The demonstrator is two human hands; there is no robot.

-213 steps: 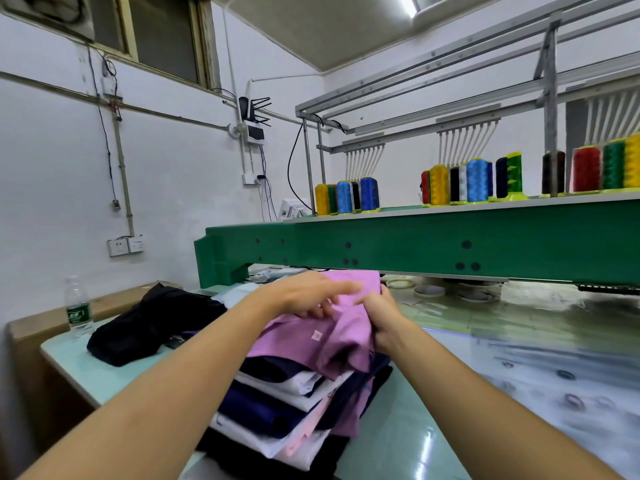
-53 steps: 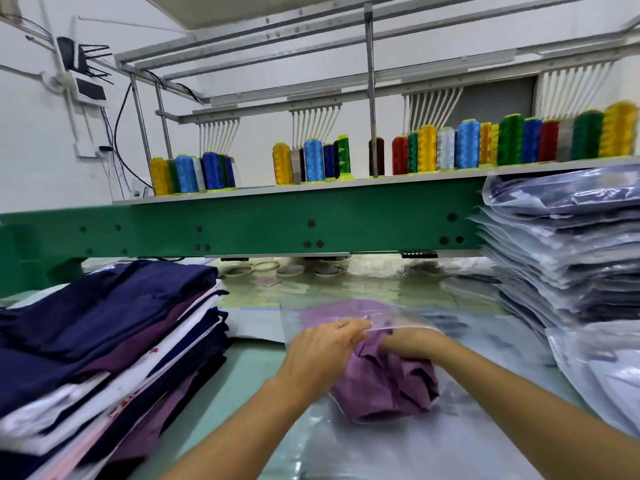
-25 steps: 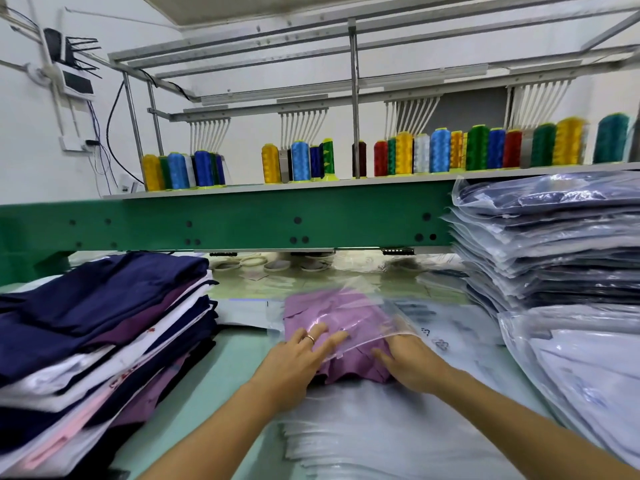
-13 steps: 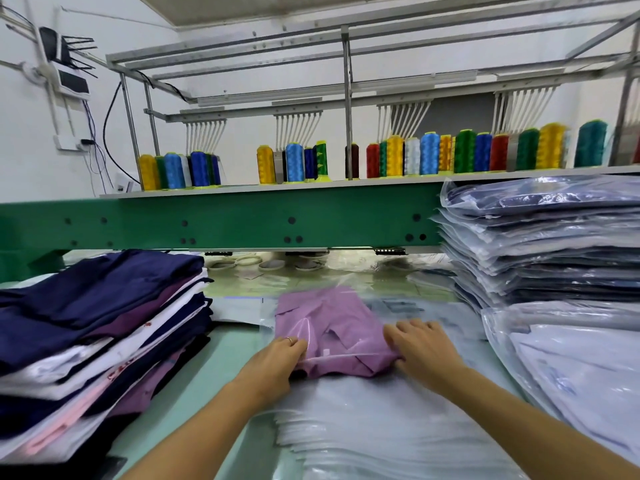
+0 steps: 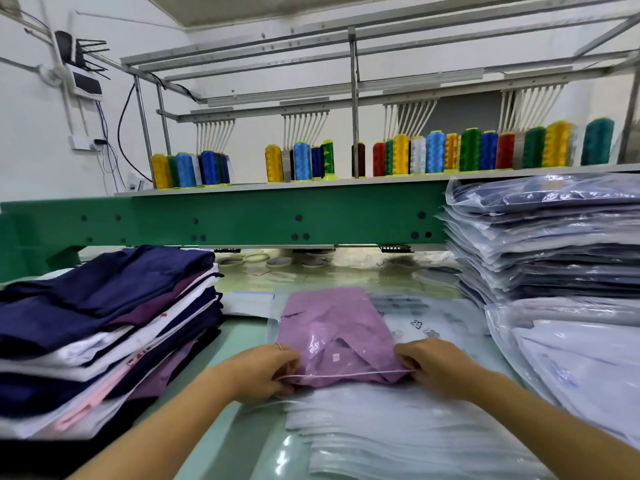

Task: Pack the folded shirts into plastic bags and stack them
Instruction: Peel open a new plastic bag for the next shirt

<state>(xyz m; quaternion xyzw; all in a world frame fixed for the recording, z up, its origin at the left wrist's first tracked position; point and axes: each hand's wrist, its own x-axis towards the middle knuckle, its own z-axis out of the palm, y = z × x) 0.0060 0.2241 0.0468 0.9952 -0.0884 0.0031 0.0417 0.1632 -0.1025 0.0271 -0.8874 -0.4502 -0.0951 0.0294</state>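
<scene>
Head view showed the purple shirt (image 5: 332, 327) inside the plastic bag (image 5: 412, 327), lying on a pile of empty bags (image 5: 398, 431) near the front edge of the tabletop (image 5: 242, 334). The left hand (image 5: 263, 374) and right hand (image 5: 438, 367) each pinched one end of the bag's mouth, probably stretching it taut to seal it before it joined the packed stack (image 5: 547, 244) at the right edge.

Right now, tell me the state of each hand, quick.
Left hand: closed, pinching the left end of the plastic bag at its open edge.
Right hand: closed, pinching the right end of the same edge.
</scene>
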